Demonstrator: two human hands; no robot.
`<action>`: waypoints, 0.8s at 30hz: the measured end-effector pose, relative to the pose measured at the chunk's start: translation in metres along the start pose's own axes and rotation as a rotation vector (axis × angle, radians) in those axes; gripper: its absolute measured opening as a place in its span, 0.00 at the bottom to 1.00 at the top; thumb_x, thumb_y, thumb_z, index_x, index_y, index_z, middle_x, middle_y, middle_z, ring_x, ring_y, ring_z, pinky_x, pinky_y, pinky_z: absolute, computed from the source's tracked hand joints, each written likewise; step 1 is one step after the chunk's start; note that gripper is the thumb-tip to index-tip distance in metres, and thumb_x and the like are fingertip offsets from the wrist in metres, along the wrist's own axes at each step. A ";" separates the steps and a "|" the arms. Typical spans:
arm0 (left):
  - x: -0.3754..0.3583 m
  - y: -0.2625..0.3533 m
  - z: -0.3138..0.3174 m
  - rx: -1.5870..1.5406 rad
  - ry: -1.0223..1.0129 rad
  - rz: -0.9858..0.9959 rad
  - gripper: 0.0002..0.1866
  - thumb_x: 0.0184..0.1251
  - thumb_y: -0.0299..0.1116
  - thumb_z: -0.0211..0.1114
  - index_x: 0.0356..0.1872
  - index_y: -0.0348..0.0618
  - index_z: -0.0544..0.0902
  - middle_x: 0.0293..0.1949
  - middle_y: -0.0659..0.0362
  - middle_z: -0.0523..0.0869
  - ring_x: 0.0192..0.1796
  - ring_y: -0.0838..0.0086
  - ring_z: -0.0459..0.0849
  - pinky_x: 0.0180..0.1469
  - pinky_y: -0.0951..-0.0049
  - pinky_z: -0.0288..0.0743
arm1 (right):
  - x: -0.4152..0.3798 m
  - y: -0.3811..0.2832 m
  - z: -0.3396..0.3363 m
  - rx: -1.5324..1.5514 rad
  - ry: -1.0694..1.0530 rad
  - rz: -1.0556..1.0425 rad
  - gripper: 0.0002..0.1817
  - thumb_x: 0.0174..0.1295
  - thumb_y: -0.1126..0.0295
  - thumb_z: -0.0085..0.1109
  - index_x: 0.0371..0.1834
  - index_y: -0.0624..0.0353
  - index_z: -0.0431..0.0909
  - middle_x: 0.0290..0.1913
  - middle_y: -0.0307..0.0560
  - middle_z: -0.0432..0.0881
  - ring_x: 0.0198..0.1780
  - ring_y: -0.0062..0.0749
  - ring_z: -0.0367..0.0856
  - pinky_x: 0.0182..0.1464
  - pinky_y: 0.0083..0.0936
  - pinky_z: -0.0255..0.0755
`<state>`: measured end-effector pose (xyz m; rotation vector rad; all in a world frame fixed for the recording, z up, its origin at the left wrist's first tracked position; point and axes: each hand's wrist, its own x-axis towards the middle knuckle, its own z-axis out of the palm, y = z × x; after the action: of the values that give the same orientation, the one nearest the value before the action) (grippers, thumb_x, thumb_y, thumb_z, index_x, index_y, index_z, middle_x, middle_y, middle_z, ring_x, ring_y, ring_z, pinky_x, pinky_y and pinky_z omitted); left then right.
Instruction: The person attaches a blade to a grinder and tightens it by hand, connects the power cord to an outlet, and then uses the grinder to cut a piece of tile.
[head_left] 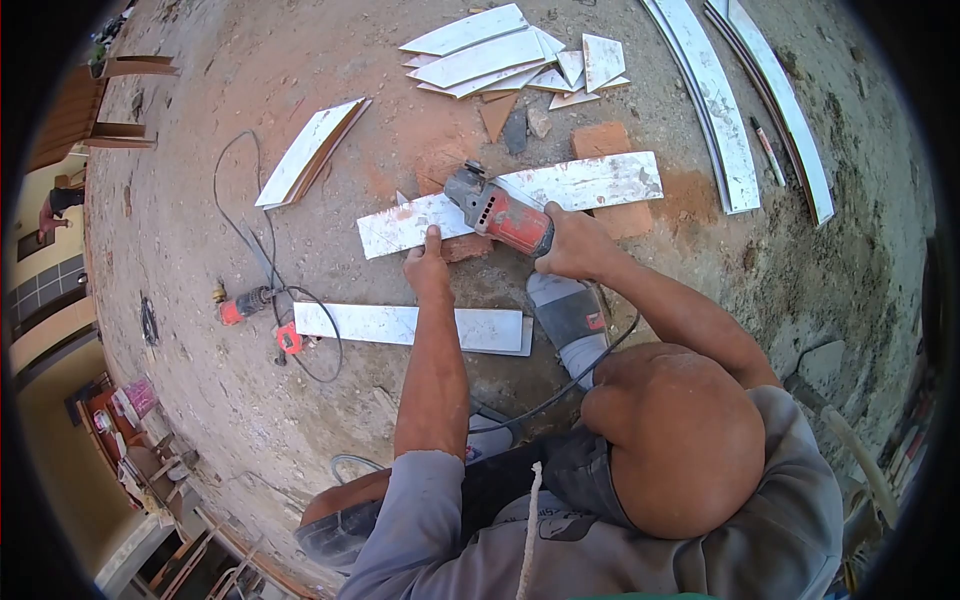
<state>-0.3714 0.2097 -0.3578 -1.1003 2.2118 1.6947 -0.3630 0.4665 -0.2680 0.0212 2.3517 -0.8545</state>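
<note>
My right hand (578, 243) is closed around the body of a red and black angle grinder (512, 220). The grinder's head lies over the middle of a white tile strip (600, 181), and its disc is mostly hidden from above. With my left hand (428, 265) I grip the near edge of that strip, left of the grinder, thumb on top. The strip rests across orange bricks (625, 218). Closer to me, another white tile strip (485, 328) lies on the ground under my left forearm.
A second red power tool (243, 305) and a red tape measure (288, 338) lie left, among looped cable. Cut tile pieces (480, 60) are piled ahead. Stacked strips (715, 120) and a marker (768, 152) lie right. The grinder's cord passes my shoe (568, 310).
</note>
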 end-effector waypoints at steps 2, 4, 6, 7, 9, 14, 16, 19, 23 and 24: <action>0.007 -0.008 0.001 -0.037 -0.002 0.010 0.28 0.65 0.47 0.69 0.49 0.27 0.79 0.44 0.52 0.83 0.43 0.67 0.82 0.43 0.66 0.78 | 0.001 0.000 0.000 0.005 0.003 -0.002 0.41 0.40 0.60 0.68 0.59 0.72 0.68 0.44 0.67 0.83 0.49 0.56 0.83 0.52 0.41 0.78; 0.007 -0.008 0.002 -0.073 -0.004 0.018 0.27 0.65 0.47 0.69 0.48 0.27 0.80 0.43 0.52 0.83 0.43 0.68 0.82 0.42 0.66 0.78 | 0.001 0.001 0.000 0.001 -0.005 0.004 0.41 0.40 0.61 0.68 0.59 0.71 0.68 0.44 0.67 0.83 0.49 0.56 0.83 0.52 0.41 0.77; 0.006 -0.008 0.001 -0.027 0.009 0.006 0.27 0.65 0.47 0.69 0.47 0.27 0.80 0.42 0.51 0.83 0.42 0.67 0.83 0.42 0.66 0.78 | 0.000 0.000 -0.002 0.003 -0.015 0.010 0.41 0.40 0.61 0.68 0.59 0.72 0.68 0.44 0.67 0.83 0.49 0.56 0.83 0.52 0.41 0.77; 0.004 -0.007 0.001 -0.026 0.008 0.004 0.27 0.65 0.47 0.69 0.47 0.27 0.80 0.42 0.51 0.83 0.42 0.67 0.83 0.42 0.66 0.78 | 0.000 -0.001 -0.002 0.004 -0.024 0.015 0.41 0.40 0.60 0.68 0.59 0.72 0.68 0.44 0.67 0.83 0.49 0.56 0.83 0.52 0.41 0.77; 0.001 -0.005 0.004 -0.062 0.049 0.058 0.30 0.63 0.52 0.70 0.36 0.24 0.83 0.32 0.52 0.84 0.34 0.71 0.77 0.39 0.67 0.72 | 0.000 0.000 -0.002 -0.005 -0.019 0.012 0.41 0.40 0.60 0.68 0.59 0.72 0.68 0.44 0.67 0.83 0.50 0.56 0.83 0.53 0.41 0.77; 0.000 -0.006 0.004 -0.047 0.054 0.083 0.31 0.63 0.52 0.69 0.37 0.22 0.83 0.33 0.51 0.85 0.35 0.70 0.79 0.40 0.66 0.73 | 0.001 0.000 -0.001 -0.021 -0.008 0.005 0.43 0.40 0.60 0.68 0.61 0.74 0.67 0.45 0.67 0.83 0.50 0.55 0.83 0.53 0.41 0.77; 0.001 -0.006 0.004 -0.022 0.054 0.110 0.31 0.63 0.52 0.69 0.38 0.22 0.83 0.34 0.50 0.85 0.36 0.69 0.79 0.41 0.66 0.73 | 0.000 -0.002 -0.003 -0.023 -0.032 0.023 0.45 0.40 0.60 0.68 0.63 0.74 0.66 0.46 0.67 0.83 0.51 0.55 0.83 0.53 0.40 0.77; 0.000 -0.005 0.005 -0.040 0.058 0.121 0.32 0.64 0.52 0.69 0.39 0.21 0.84 0.35 0.49 0.86 0.36 0.68 0.80 0.42 0.66 0.73 | 0.003 0.003 0.005 0.016 0.045 -0.010 0.36 0.38 0.61 0.68 0.52 0.70 0.69 0.42 0.68 0.83 0.47 0.60 0.83 0.51 0.44 0.77; 0.005 -0.009 0.001 0.020 0.039 0.091 0.30 0.64 0.51 0.69 0.41 0.24 0.83 0.37 0.51 0.85 0.37 0.69 0.81 0.39 0.66 0.75 | 0.003 0.005 0.005 0.020 0.029 0.007 0.36 0.38 0.61 0.68 0.52 0.70 0.69 0.42 0.68 0.83 0.47 0.60 0.83 0.51 0.44 0.77; 0.006 -0.007 0.001 0.016 0.012 0.052 0.28 0.65 0.50 0.69 0.43 0.27 0.82 0.39 0.53 0.84 0.38 0.70 0.81 0.37 0.67 0.76 | 0.003 0.004 0.004 0.018 0.031 0.001 0.36 0.38 0.60 0.68 0.52 0.70 0.69 0.42 0.68 0.83 0.48 0.60 0.82 0.51 0.44 0.77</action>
<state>-0.3713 0.2072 -0.3666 -1.0612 2.2760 1.6920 -0.3621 0.4667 -0.2746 0.0429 2.3722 -0.8815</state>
